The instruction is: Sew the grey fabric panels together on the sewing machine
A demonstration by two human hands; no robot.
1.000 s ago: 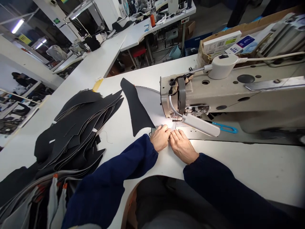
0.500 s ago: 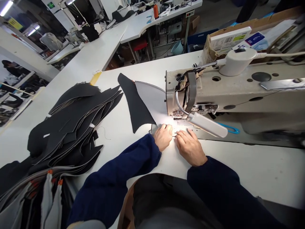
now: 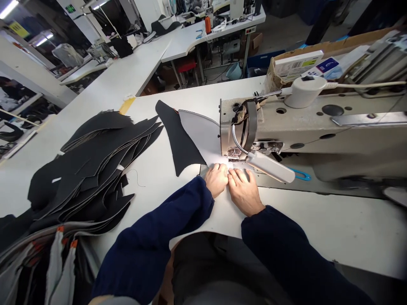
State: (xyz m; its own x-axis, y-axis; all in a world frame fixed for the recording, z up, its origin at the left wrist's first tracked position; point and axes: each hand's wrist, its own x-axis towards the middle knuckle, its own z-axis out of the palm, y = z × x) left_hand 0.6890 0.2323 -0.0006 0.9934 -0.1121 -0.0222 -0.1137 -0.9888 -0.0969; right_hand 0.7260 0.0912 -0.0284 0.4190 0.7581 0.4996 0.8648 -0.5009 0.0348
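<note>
A sewing machine (image 3: 305, 131) reaches in from the right, its needle area lit by a small lamp (image 3: 273, 167). Just below the needle, my left hand (image 3: 217, 180) presses with curled fingers at the lower edge of a grey fabric piece (image 3: 202, 133). My right hand (image 3: 244, 190) lies close beside it, fingers bent and together at the machine plate; whatever is under its fingertips is too small to make out. A black fabric piece (image 3: 182, 142) joins the grey one on its left side.
Stacked black fabric pieces (image 3: 95, 165) cover the left of the table (image 3: 318, 228), with grey-edged pieces (image 3: 63, 262) below them. A cardboard box (image 3: 276, 74) stands behind the machine. A blue loop tool (image 3: 300, 174) lies beside the lamp. Another person (image 3: 11, 89) is far left.
My right hand has moved left, close against my left hand. The view has shifted slightly, while my left hand stays near the same place on the fabric.
</note>
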